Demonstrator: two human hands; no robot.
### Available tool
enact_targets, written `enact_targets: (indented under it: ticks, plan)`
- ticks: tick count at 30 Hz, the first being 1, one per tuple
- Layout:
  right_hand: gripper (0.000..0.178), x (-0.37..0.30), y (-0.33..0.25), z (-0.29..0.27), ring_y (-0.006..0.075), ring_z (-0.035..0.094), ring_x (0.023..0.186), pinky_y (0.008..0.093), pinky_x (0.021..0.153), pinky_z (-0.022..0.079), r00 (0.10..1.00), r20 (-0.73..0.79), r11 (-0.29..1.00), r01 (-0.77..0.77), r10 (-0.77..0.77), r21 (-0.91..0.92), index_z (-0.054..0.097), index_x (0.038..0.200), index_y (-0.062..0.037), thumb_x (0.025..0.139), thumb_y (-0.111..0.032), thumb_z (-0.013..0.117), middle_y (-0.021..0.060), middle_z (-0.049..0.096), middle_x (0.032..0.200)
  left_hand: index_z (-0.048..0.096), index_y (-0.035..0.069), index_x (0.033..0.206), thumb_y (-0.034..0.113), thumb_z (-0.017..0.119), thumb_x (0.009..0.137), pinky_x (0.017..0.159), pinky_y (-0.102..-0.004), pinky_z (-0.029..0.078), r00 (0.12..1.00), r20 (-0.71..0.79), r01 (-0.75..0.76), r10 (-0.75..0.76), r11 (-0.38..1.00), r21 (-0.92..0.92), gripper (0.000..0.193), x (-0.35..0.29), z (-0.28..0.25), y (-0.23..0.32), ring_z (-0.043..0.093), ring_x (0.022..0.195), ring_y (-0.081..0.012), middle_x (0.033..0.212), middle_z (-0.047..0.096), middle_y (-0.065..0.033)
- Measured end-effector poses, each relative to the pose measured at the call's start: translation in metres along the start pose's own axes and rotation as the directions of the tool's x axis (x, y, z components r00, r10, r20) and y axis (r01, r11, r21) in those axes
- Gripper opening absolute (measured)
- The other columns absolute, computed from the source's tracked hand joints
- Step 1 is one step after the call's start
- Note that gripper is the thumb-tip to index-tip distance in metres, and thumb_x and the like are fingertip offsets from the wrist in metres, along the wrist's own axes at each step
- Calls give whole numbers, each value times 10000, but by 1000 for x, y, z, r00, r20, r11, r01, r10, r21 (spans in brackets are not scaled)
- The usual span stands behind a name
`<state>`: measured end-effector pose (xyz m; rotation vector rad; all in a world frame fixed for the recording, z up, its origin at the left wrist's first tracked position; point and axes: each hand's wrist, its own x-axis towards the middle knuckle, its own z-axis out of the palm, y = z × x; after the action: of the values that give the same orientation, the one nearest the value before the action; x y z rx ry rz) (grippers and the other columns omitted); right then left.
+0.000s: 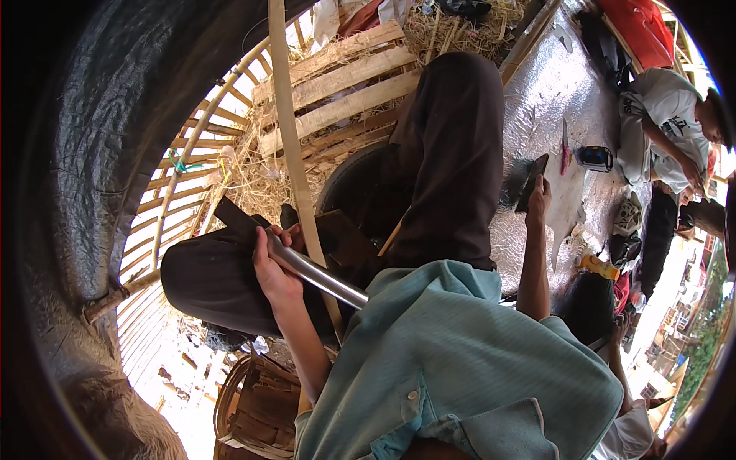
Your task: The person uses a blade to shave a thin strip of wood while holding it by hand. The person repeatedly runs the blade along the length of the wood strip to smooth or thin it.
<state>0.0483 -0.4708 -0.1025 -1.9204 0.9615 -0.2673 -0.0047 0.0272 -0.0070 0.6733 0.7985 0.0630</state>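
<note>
My left hand point(277, 268) is closed around a tool with a bent, shiny metal tube handle point(318, 277). A dark flat piece point(236, 218) sticks out past my fingers, beside the tube's far end, and the tube's near end meets my shirt. Against these fingers passes a long pale bamboo strip point(288, 123), running from the top of the view down across my lap; whether I grip it too is hidden. Out to the right, my right hand point(539, 201) is closed on a dark flat rectangular slab point(530, 184), held above a silvery sheet point(502, 238).
On the silvery sheet lie a knife with a pink handle point(566, 159) and a dark device point(595, 158). Another person point(675, 115) sits at the right. Wooden slats point(337, 84) and straw lie ahead, bamboo railing point(180, 180) leftward, a woven basket point(257, 402) lower left.
</note>
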Motion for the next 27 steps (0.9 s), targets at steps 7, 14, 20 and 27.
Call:
enact_targets:
  ticks: [7,14,20,27]
  plan:
    - [340,16,24,-28,64,463,662,244,556,394,990,131,956,-92,57,279,553,1047,-48,945,-340,411,-16,533,784,495,66,798,334,483,900,730,-321,460,1000,-14,-11,12,1000,24,287,-2,5,-2,575,798,-229,660,449,-29]
    - [466,31,48,-40,190,561,946,310,743,495,987,148,981,-82,57,173,432,1224,-2,953,-363,316,120,543,1101,526,41,794,340,523,878,762,-381,482,1000,-10,-14,14,1000,12,311,-1,5,-3,609,790,-272,624,496,-54]
    - [563,60,92,-60,219,524,1056,339,868,456,881,129,831,473,-456,-292,267,1349,9,953,-391,254,157,483,1225,525,45,806,340,521,878,749,-336,454,1000,-17,-7,8,999,36,303,-2,13,-2,592,780,-251,646,498,-49]
    - [578,32,40,-44,237,477,1100,327,949,378,944,315,903,-219,100,370,273,1348,10,950,-409,285,131,440,1262,524,54,797,344,518,877,726,-296,421,999,-19,-30,31,997,67,300,-1,9,-3,574,794,-233,663,480,-41]
